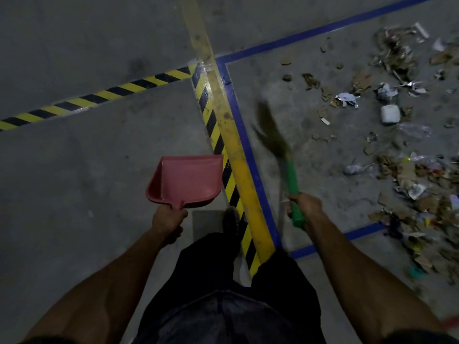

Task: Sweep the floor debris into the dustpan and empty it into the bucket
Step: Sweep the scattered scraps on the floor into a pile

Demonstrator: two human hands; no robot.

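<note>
We see the left hand (167,220) with its grip closed around the short handle of a pink dustpan (185,181), fingers curled round the stem just below the pan. The dustpan is held off the concrete floor (74,170), its open mouth facing twelve o'clock, and nothing lies inside it. It hangs just to the nine o'clock side of the black-and-yellow hazard tape (231,187).

The right hand (305,203) has its grip closed on the green handle of a broom (291,184). From the hand, the handle runs toward eleven o'clock to a dark bristle head (270,131), which is blurred; we cannot tell whether the bristles touch the floor. The head sits inside the area bounded by blue tape (244,130), just beside the tape's long edge.

The floor debris (397,157) lies toward two and three o'clock from the broom head, well apart from the dustpan. It is a loose scatter of cardboard scraps, crumpled paper, foil wrappers and clear plastic film, with a small white plastic container (390,114) among it.

A broad yellow painted line (231,135) runs between the hazard tape and the blue tape, from twelve o'clock down toward six. A dark shoe (231,220) stands at its nine o'clock side, touching the hazard tape, and dark trousers (223,294) fill the lower middle.
</note>
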